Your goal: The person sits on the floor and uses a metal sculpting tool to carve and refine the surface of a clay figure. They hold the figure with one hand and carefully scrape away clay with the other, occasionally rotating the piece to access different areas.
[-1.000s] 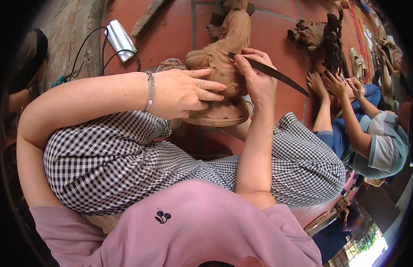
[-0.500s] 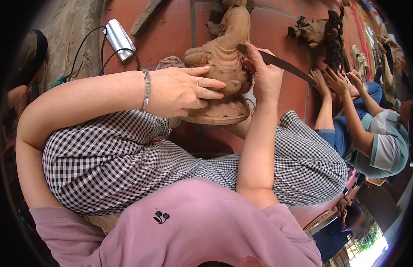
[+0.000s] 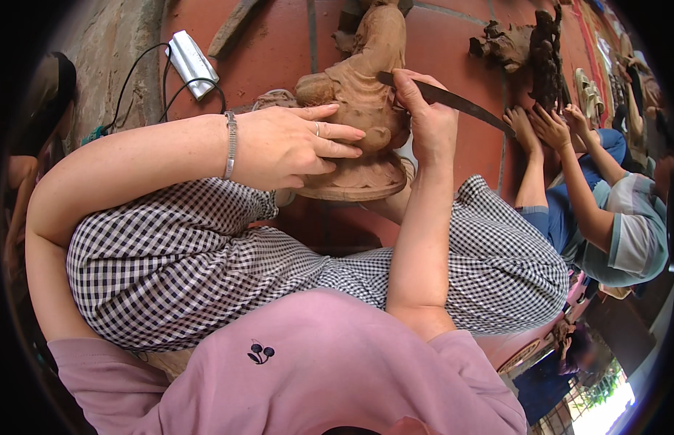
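Observation:
A carved wooden figure [image 3: 366, 94] on a round base [image 3: 351, 190] leans away from me, its base between my legs. My left hand [image 3: 290, 148] rests on its lower part, fingers spread and stretched across the carving. In my right hand [image 3: 433, 119] is a long, dark, narrow file [image 3: 471, 109], gripped near its left end. That end touches or nearly touches the figure's right side; the other end sticks out to the right. Part of the figure is covered by my left hand, and its top is cut off by the upper edge.
A silver box [image 3: 192, 65] with a black cable lies at the upper left on red tiles, near a wooden piece [image 3: 234, 29]. At the right another person's hands [image 3: 544, 130] touch a dark gnarled wood carving [image 3: 546, 65]. Sandals [image 3: 589, 94] lie beyond.
The file and my right hand have slid slightly left, its end now further over the figure's side. My left hand stays on the figure with little change.

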`<action>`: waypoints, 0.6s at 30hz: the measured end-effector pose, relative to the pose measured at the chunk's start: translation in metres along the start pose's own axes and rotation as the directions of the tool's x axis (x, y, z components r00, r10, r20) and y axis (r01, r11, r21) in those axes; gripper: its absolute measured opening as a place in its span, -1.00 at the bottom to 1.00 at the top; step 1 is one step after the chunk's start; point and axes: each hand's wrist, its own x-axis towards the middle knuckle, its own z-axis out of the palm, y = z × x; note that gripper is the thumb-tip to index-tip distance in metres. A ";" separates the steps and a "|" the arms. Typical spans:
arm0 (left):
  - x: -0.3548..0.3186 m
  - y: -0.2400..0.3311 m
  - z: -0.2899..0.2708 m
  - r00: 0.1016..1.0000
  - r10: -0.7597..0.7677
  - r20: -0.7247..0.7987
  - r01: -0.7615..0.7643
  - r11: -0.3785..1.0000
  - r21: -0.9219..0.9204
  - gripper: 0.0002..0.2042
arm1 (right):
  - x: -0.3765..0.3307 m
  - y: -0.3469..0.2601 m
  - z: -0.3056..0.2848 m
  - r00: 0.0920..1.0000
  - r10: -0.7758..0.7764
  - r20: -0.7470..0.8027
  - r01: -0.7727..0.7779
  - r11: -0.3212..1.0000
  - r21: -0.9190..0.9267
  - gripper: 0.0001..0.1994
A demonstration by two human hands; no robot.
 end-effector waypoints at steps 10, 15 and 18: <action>0.001 -0.001 -0.001 1.000 0.001 0.016 -0.002 1.000 0.008 -0.58 | 0.035 0.006 -0.025 0.959 -0.199 0.201 0.188 0.980 0.071 -0.76; 0.000 0.000 -0.001 1.000 -0.008 0.012 0.008 1.000 -0.019 -0.58 | 0.037 0.010 -0.025 0.963 -0.128 0.238 0.106 0.989 0.103 -0.81; 0.002 0.000 -0.003 1.000 -0.007 -0.022 0.006 0.999 -0.043 -0.58 | 0.031 0.018 -0.014 0.995 -0.078 0.058 0.053 0.935 0.351 -0.86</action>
